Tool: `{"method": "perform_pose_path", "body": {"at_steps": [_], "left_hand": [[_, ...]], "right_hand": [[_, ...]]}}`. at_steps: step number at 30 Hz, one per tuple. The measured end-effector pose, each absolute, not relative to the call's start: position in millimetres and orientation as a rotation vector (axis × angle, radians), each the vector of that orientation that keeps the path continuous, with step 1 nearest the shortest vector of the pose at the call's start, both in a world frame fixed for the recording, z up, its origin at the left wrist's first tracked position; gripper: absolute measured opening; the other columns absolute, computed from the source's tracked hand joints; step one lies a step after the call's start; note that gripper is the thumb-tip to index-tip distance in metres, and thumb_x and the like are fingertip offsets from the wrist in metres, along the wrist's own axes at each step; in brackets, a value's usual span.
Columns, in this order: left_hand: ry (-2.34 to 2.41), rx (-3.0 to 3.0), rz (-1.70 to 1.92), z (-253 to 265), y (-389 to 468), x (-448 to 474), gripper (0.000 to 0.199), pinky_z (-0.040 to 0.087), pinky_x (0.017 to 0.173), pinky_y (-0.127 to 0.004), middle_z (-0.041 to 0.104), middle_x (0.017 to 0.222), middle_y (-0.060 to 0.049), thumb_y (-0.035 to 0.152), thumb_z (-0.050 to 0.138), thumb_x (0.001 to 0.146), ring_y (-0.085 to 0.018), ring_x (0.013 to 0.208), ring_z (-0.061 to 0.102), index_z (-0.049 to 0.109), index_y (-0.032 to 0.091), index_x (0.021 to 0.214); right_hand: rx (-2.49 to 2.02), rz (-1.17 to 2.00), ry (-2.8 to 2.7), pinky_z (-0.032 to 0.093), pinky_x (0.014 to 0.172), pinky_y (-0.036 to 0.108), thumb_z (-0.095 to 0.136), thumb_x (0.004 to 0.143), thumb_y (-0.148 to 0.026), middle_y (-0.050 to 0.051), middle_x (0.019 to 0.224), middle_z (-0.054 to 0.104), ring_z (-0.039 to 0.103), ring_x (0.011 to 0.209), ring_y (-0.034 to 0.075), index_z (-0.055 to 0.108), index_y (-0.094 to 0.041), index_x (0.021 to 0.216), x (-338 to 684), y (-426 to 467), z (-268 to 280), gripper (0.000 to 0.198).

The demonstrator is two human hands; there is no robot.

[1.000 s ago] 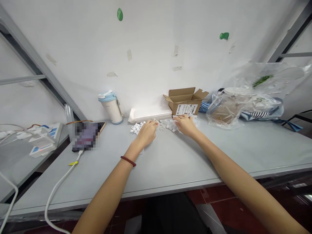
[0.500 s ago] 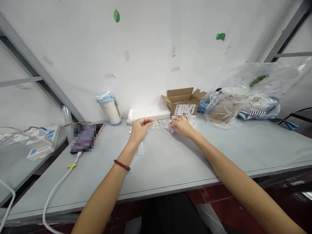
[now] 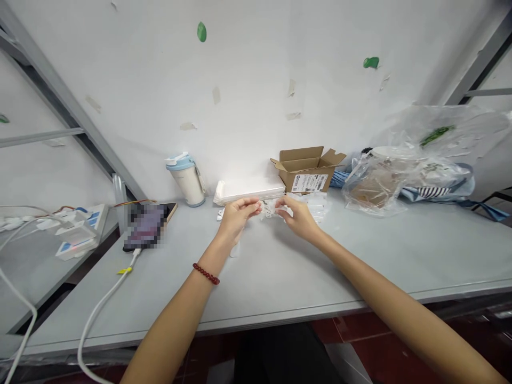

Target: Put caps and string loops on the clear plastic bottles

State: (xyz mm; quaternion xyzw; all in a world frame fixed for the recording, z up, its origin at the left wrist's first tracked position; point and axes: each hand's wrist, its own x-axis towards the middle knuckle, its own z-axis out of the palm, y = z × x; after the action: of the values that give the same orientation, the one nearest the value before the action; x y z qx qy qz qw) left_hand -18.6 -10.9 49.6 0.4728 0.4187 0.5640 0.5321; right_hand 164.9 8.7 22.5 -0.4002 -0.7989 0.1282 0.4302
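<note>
Evenly, both forearms stretch forward over the desk (image 3: 272, 272), wrists low, fingertips facing each other. The left hand (image 3: 237, 217) brings thumb and forefinger close together; the right hand (image 3: 298, 216) curls its own alike. Whether either grips anything, I cannot tell. White strings (image 3: 268, 209) lie between them, near the fingertips. Behind, a cardboard box (image 3: 291, 178) bears a printed label (image 3: 310, 183), too small to read.
</note>
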Motion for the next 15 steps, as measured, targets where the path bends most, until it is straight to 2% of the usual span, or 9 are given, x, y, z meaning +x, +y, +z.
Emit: {"method": "perform_pose_path", "body": {"at_steps": [6, 10, 15], "left_hand": [[1.005, 1.033, 1.286, 47.5, -11.9, -16.3, 0.015, 0.048, 0.083, -0.033, 0.066, 0.068, -0.002, 0.017, 0.07, 0.065, -0.01, 0.066, 0.061, 0.069, 0.011, 0.079], [1.02, 1.051, 1.26, 48.7, -14.4, -15.2, 0.013, 0.048, 0.074, -0.029, 0.064, 0.064, -0.001, 0.017, 0.07, 0.066, -0.009, 0.061, 0.058, 0.069, 0.009, 0.077], [1.098, 1.049, 1.301, 51.9, -18.6, -13.1, 0.016, 0.045, 0.059, -0.023, 0.059, 0.064, 0.002, 0.015, 0.068, 0.068, -0.007, 0.057, 0.055, 0.066, 0.012, 0.083]], "right_hand": [[-0.924, 0.653, -1.846, 0.049, 0.086, 0.037, 0.058, 0.077, -0.022, 0.006, 0.095, 0.067, 0.064, 0.093, 0.019, 0.048, -0.022, 0.097, 150.9, -0.1, 15.5, 0.022], [-0.938, 0.669, -1.829, 0.049, 0.085, 0.038, 0.058, 0.077, -0.021, 0.006, 0.093, 0.069, 0.066, 0.093, 0.02, 0.047, -0.023, 0.101, 149.2, -5.2, 17.6, 0.027], [-0.917, 0.627, -1.906, 0.05, 0.082, 0.037, 0.054, 0.081, -0.021, 0.006, 0.092, 0.069, 0.066, 0.088, 0.019, 0.048, -0.022, 0.112, 148.1, -11.7, 20.9, 0.032]]}}
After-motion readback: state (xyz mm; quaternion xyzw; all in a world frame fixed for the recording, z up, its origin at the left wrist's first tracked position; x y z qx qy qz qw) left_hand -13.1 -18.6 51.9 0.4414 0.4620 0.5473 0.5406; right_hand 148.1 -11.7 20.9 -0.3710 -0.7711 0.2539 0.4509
